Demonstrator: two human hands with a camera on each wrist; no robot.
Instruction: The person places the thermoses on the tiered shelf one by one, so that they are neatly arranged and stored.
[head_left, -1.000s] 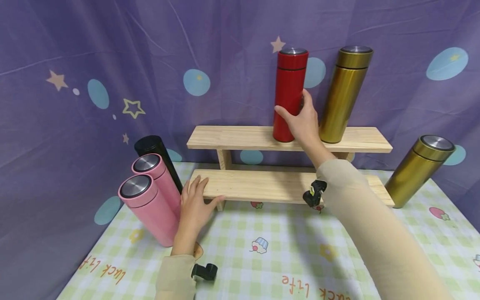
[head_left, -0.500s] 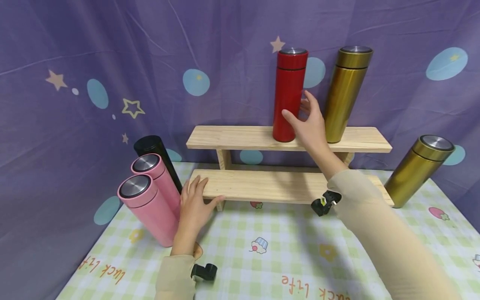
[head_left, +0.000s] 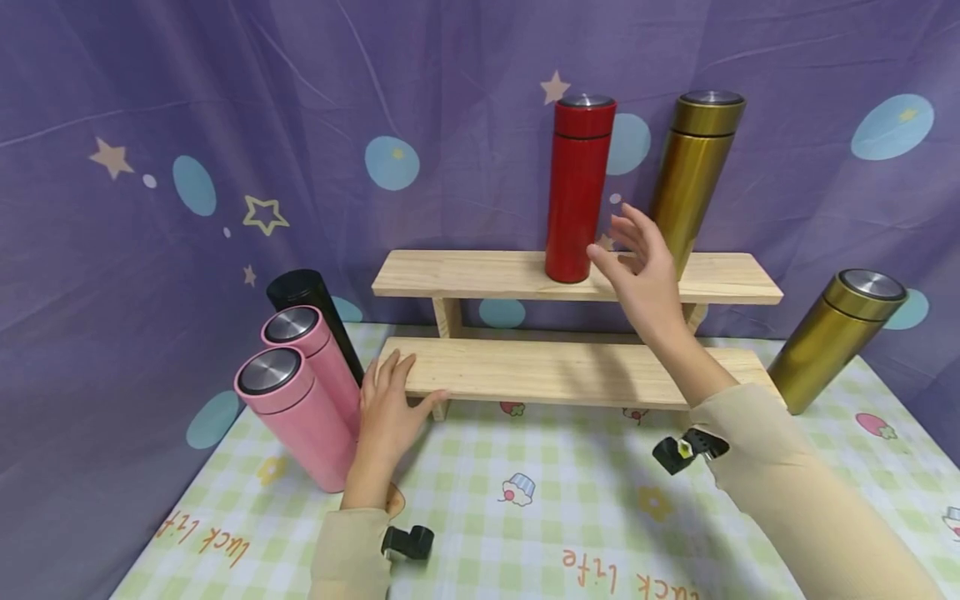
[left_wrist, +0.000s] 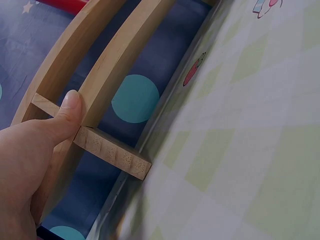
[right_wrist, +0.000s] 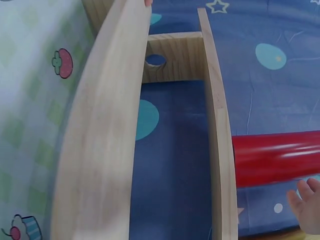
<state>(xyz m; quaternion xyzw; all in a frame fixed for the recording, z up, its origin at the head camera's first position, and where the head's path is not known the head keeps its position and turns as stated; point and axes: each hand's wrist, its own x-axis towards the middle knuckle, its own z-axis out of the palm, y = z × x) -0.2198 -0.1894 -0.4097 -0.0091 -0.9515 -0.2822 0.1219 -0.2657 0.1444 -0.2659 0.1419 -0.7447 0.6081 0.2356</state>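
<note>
On the upper board of a two-tier wooden shelf (head_left: 465,275) stand a red thermos flask (head_left: 579,196) and, farther right, a gold thermos flask (head_left: 693,175). My right hand (head_left: 651,283) is raised in front of the gap between them, fingers loosely bent and holding nothing. It hides the gold flask's lower part; in the right wrist view its fingertips (right_wrist: 305,200) show just beside the red flask (right_wrist: 277,157). My left hand (head_left: 390,417) rests on the lower board's left end, fingers on top. Its thumb (left_wrist: 71,107) touches the front edge in the left wrist view.
Two pink thermos flasks (head_left: 311,425) and a black one (head_left: 330,312) stand close together left of the shelf. Another gold flask (head_left: 840,342) stands at its right end. A checked cloth (head_left: 465,500) covers the table; a purple curtain (head_left: 450,75) hangs behind.
My right hand has let go of the red flask and drawn back to the right and down. The red flask stays upright on the upper board. My left hand has not moved.
</note>
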